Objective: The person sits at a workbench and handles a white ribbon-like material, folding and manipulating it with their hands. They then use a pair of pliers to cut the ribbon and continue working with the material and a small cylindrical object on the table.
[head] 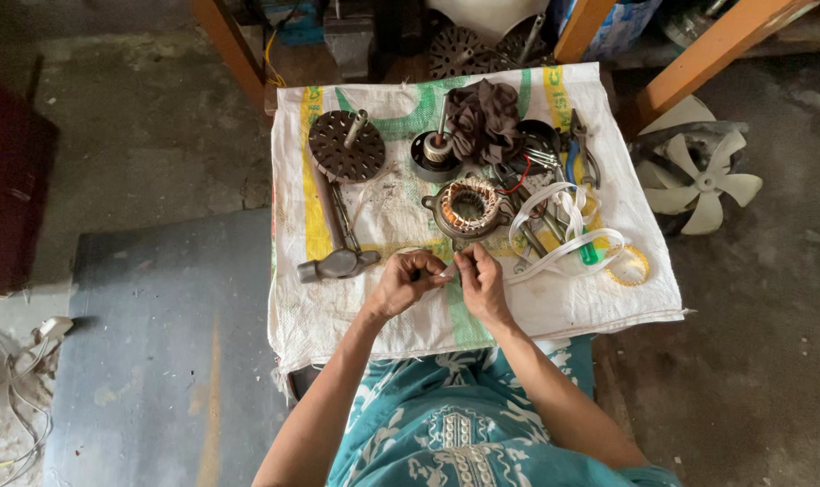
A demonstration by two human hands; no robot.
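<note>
My left hand [406, 282] and my right hand [481, 283] meet over the near part of a small table covered with a white woven sack [356, 307]. Both pinch the end of a white flat tape [563, 243] that runs off to the right in loose loops. Just beyond my fingers lies a motor stator with copper windings [468, 206]. What the left fingers hold besides the tape cannot be made out.
On the sack lie a hammer [336, 236], a round perforated motor cover with a shaft [346, 145], a rotor [437, 151], a dark cloth [482, 117], pliers [579, 149] and a roll of yellow tape [628, 265]. A white fan blade [703, 180] lies on the floor at right.
</note>
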